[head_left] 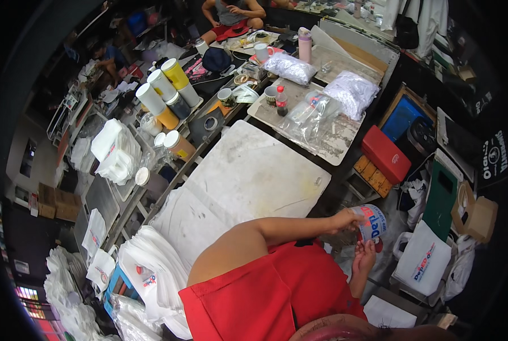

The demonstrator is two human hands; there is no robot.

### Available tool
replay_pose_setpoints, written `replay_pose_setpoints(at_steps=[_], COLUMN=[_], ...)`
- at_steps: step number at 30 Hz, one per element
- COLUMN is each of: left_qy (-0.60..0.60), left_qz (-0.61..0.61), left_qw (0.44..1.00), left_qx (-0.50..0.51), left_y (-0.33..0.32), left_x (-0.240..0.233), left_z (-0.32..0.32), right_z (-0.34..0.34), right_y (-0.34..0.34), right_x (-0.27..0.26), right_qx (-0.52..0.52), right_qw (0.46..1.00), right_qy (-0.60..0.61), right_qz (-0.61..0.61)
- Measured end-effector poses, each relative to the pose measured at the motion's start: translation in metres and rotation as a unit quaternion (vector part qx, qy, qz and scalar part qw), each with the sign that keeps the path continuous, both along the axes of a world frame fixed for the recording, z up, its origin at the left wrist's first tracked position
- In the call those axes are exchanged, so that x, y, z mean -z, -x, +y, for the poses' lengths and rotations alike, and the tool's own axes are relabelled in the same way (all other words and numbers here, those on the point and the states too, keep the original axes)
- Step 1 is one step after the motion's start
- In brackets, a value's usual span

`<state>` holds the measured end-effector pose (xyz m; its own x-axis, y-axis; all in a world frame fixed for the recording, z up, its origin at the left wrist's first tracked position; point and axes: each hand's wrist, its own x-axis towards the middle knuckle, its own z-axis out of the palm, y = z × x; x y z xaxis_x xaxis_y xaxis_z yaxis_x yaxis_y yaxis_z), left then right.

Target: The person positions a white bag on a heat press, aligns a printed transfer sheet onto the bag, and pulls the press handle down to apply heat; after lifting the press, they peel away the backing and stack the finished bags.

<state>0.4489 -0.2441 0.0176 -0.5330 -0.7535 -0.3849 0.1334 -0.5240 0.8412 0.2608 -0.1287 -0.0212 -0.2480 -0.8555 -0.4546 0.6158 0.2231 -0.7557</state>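
My left hand point(346, 221) grips the near edge of a curved, pale printed piece point(375, 219) bearing large blue and red lettering. Whether it is a bent sheet or the wall of a container I cannot tell. My right hand point(366, 255) holds its lower edge, thumb and fingers up against it, beside a small red part point(378, 245). Both hands are held off to the right of the white padded worktop point(258, 174). Below them on the right lies a white non-woven bag point(424, 262) with printed lettering.
White printed bags point(156, 264) are stacked at the near left. Ink tubs point(180, 145) line the rack beyond. A cola bottle point(281, 102) and plastic-wrapped bundles point(351, 94) stand on another board. A red box point(386, 154) rests on a wooden stool. A person point(232, 17) sits at the back.
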Motion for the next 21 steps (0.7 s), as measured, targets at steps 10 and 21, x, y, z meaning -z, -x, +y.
replay_pose_setpoints(at_steps=[10,21], left_qy=[-0.105,0.106], left_qz=[0.153,-0.009], left_qw=[0.97,0.993], left_qx=[-0.156,-0.047], left_y=[-0.037,0.015], left_x=[-0.007,-0.045], left_z=[-0.043,-0.051], right_z=[0.015,0.029], right_y=[0.033,0.064], right_x=[-0.005,-0.017], right_qx=[0.006,0.089], right_qw=[0.993,0.968], right_qy=[-0.017,0.042], right_qz=[0.113,0.231])
